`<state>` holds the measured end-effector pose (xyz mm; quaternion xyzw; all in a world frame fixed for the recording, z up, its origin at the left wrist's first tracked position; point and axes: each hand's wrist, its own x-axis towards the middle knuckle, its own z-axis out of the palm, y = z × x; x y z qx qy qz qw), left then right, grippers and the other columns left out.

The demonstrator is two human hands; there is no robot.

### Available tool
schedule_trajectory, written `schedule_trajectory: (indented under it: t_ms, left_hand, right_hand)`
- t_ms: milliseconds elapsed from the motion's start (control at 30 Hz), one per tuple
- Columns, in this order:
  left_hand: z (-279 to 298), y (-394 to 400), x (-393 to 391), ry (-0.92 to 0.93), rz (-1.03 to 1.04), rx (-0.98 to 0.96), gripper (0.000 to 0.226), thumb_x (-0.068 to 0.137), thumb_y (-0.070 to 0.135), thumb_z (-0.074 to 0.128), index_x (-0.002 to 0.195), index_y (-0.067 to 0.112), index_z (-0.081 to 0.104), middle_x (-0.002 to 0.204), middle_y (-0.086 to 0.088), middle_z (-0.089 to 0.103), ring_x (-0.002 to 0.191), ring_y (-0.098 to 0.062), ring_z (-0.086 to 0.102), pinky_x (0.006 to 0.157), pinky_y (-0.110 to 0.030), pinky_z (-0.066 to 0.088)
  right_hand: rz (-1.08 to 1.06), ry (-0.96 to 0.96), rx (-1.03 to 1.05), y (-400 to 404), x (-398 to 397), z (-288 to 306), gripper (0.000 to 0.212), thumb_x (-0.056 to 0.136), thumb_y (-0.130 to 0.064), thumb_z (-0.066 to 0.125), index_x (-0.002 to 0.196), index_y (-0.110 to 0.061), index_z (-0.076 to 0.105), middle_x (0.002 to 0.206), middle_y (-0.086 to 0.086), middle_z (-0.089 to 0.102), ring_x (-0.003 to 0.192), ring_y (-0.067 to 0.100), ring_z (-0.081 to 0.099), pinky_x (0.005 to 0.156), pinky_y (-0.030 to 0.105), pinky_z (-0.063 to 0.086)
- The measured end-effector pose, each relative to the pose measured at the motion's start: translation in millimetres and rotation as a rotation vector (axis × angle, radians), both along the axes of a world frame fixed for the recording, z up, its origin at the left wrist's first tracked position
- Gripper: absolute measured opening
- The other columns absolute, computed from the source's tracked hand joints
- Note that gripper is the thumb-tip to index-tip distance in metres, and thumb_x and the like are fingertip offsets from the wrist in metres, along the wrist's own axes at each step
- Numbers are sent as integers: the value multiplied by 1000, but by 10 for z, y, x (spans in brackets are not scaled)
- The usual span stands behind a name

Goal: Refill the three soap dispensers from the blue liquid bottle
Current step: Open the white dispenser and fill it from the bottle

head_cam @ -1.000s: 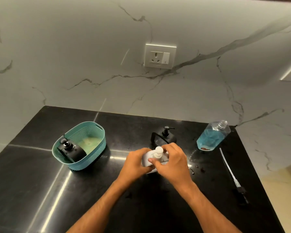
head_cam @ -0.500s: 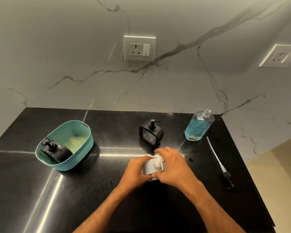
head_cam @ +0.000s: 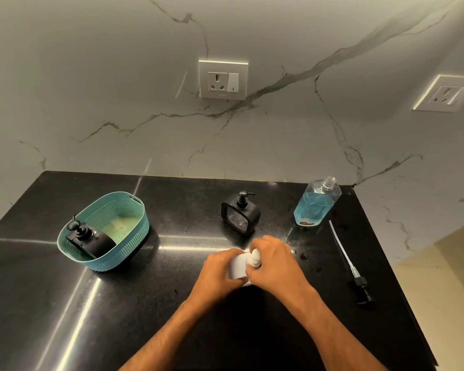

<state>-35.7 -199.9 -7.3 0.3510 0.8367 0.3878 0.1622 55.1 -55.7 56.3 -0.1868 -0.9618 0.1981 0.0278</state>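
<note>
Small white plastic soap dispenser [head_cam: 238, 269] upright on the glossy black desk [head_cam: 118, 317], body wrapped in left hand [head_cam: 220, 271], pump collar pinched by right hand [head_cam: 275, 263]. Probably light, rigid, slick with soap; best steadied low, twisted at collar. Open clear bottle of blue liquid [head_cam: 315, 203] well apart.

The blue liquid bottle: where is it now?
In the head view, the blue liquid bottle stands uncapped at the counter's far right corner, near its pump.

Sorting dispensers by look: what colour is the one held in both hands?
White: the dispenser held by the left hand and right hand, seen in the head view.
</note>
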Motion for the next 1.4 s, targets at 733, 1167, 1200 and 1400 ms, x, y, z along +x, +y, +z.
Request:
schedule_trajectory:
  t_ms: [733,1167,1200,1400]
  left_hand:
    - [52,80,79,-6,-29,8,60,74,35,90,129,23,69,119,7,74,108,-10,67,94,-38,54]
    - [2,83,116,15,-33,7,58,74,38,90,127,29,66,119,13,72,106,-2,64,92,-30,57]
    - [-4,83,113,18,-34,2,59,74,37,90,127,30,66,119,14,72,106,-1,64,92,-29,56]
    - [-16,84,87,37,-11,-6,56,73,31,89,125,26,68,117,12,73,104,-3,64,89,-26,54]
  right_hand:
    - [14,-27,-26,3,98,73,46,71,-30,75,115,-25,61,108,-4,63,102,17,61,78,25,46]
    - [-7,13,60,-22,138,186,27,80,-24,72,107,-27,73,102,-3,65,95,17,63,77,22,45]
    - [-2,8,59,-14,133,216,28,79,-23,72,107,-28,73,103,-3,65,96,17,62,78,22,43]
    - [-15,41,43,76,149,444,29,72,-24,77,100,-30,72,99,-6,66,90,14,62,74,21,41]
